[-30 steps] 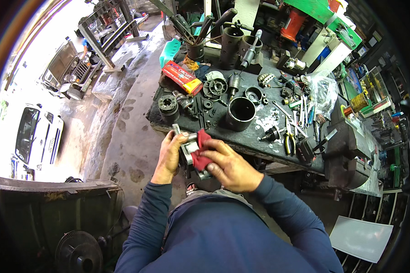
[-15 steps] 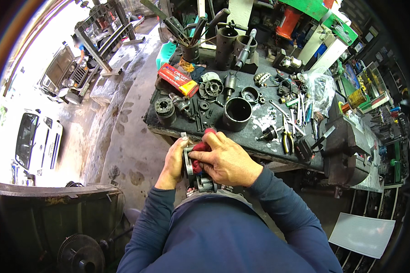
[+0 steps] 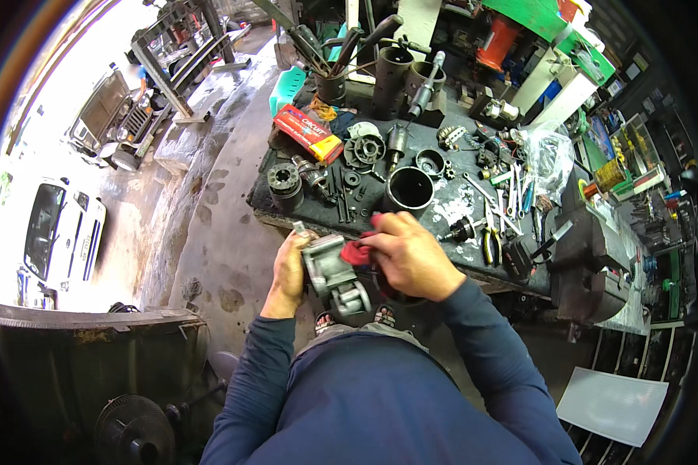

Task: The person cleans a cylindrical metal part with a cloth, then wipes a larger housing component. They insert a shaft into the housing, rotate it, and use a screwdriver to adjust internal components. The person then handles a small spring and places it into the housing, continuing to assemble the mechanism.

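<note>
My left hand [image 3: 290,271] grips a grey cast metal housing [image 3: 331,267] by its left side, held in front of my body just off the bench's near edge. A red cloth [image 3: 356,252] is bunched in the fingers of my right hand [image 3: 411,256], its edge against the upper right of the housing. Beyond my hands, a hollow black cylinder [image 3: 409,191] stands on the bench. To its left lie several small dark rods and rings [image 3: 349,186], and further left stands a dark round part with slots in its top [image 3: 286,186].
The dark bench [image 3: 457,147] also carries a red and yellow box [image 3: 308,133], pliers [image 3: 492,237], several wrenches [image 3: 512,194] and a clear plastic bag [image 3: 549,155]. A large vise [image 3: 593,263] stands at the right. On the left are a dark metal drum [image 3: 101,364] and parked vehicles [image 3: 63,232].
The housing has turned so its broad grey side faces up. My right hand has moved rightward with the red cloth, which was inside the housing's opening and is now at its outer edge.
</note>
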`<control>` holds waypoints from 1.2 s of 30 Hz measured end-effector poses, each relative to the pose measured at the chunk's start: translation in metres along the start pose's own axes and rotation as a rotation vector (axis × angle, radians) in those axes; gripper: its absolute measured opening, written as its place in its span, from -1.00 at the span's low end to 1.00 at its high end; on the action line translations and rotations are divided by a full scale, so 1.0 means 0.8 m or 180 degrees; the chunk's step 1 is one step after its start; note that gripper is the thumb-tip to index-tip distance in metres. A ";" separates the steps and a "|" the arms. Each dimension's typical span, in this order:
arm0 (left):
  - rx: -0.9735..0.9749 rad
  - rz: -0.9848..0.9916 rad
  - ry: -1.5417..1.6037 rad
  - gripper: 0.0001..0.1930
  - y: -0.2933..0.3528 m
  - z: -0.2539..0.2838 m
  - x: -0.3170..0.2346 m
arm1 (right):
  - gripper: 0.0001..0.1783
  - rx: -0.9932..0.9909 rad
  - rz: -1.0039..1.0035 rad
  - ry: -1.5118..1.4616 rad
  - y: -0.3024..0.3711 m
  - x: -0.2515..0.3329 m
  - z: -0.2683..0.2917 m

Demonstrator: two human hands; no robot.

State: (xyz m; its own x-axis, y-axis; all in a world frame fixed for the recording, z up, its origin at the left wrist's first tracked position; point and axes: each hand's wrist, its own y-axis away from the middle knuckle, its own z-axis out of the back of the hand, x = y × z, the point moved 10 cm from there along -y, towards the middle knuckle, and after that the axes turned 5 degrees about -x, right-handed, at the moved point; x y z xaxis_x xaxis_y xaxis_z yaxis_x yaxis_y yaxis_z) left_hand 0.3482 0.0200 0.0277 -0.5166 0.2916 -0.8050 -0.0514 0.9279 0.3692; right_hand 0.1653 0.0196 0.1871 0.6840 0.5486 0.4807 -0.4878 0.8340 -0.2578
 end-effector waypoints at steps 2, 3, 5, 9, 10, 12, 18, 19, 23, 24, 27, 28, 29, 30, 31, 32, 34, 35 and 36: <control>-0.0334 0.0363 0.0512 -0.62 0.000 0.018 0.012 | -0.76 -0.0424 -0.0350 -0.0745 0.006 -0.013 0.022; -0.0142 0.0067 0.0364 -0.62 -0.002 0.015 -0.001 | -0.76 -0.0410 0.0167 -0.0830 0.011 0.011 0.026; 0.0041 0.0014 0.0366 -0.60 -0.009 0.013 -0.008 | -0.66 0.0054 0.1083 -0.0728 0.023 0.062 0.003; 0.0068 -0.0321 0.0435 -0.59 -0.017 0.020 -0.026 | -0.53 0.0190 0.0781 -0.1228 0.025 0.061 -0.028; -0.0030 -0.0313 0.0406 -0.60 -0.020 0.024 -0.023 | -0.54 0.0011 0.0748 -0.1350 0.026 0.055 -0.026; -0.0187 -0.0562 0.0388 -0.62 -0.021 0.027 -0.026 | -0.59 -0.0199 0.0533 -0.1094 0.025 0.038 -0.032; -0.0435 -0.1494 0.0767 -0.64 0.005 0.018 -0.049 | -0.61 -0.0470 -0.2298 -0.3091 0.042 -0.074 -0.058; -0.0313 -0.1548 0.0940 -0.59 0.015 0.013 -0.055 | -0.46 -0.1044 -0.2650 -0.4048 0.045 -0.085 -0.056; 0.0137 -0.2083 0.0652 -0.30 0.043 -0.032 -0.086 | -0.37 0.0590 -0.3760 -0.6228 0.061 -0.015 -0.127; 0.0214 -0.1972 0.0569 -0.18 0.045 -0.044 -0.082 | -0.46 0.0276 -0.3776 -0.6147 0.063 -0.014 -0.134; 0.0412 -0.2230 -0.0164 -0.03 0.053 -0.064 -0.105 | -0.59 -0.0689 -0.2649 -0.5313 0.048 -0.045 -0.103; 0.0569 -0.1859 -0.0081 -0.04 0.051 -0.066 -0.098 | -0.62 -0.0922 -0.2171 -0.5020 0.042 -0.051 -0.086; 0.0700 -0.1482 -0.0006 -0.06 0.050 -0.069 -0.090 | -0.65 -0.1093 -0.1985 -0.4362 0.044 -0.063 -0.069; 0.1010 -0.1036 0.0069 -0.08 0.051 -0.076 -0.081 | -0.69 -0.1140 -0.2023 -0.3885 0.049 -0.076 -0.060; 0.0994 0.0053 0.0457 -0.12 0.051 -0.073 -0.047 | -0.75 -0.1339 -0.1702 -0.3228 0.047 -0.080 -0.038; 0.1270 0.0763 0.1005 -0.07 0.068 -0.083 -0.028 | -0.80 -0.1556 -0.1315 -0.2537 0.047 -0.077 -0.014; 0.0914 0.1306 0.1461 0.01 0.073 -0.081 -0.001 | -0.77 -0.1739 -0.0937 -0.1848 0.049 -0.065 0.008; 0.0851 0.1485 0.1603 -0.09 0.071 -0.085 0.009 | -0.74 -0.1754 -0.0685 -0.1514 0.048 -0.050 0.014; 0.0865 0.1514 0.1656 -0.15 0.068 -0.089 0.015 | -0.73 -0.1724 -0.0286 -0.1179 0.047 -0.026 0.017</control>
State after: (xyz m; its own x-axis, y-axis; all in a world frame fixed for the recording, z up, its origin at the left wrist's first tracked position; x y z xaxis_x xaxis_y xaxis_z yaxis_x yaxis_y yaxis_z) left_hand 0.2782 0.0577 0.0709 -0.7707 0.5904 -0.2396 0.4557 0.7735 0.4405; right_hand 0.1253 0.0387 0.1785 0.4305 0.4999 0.7515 -0.0295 0.8400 -0.5418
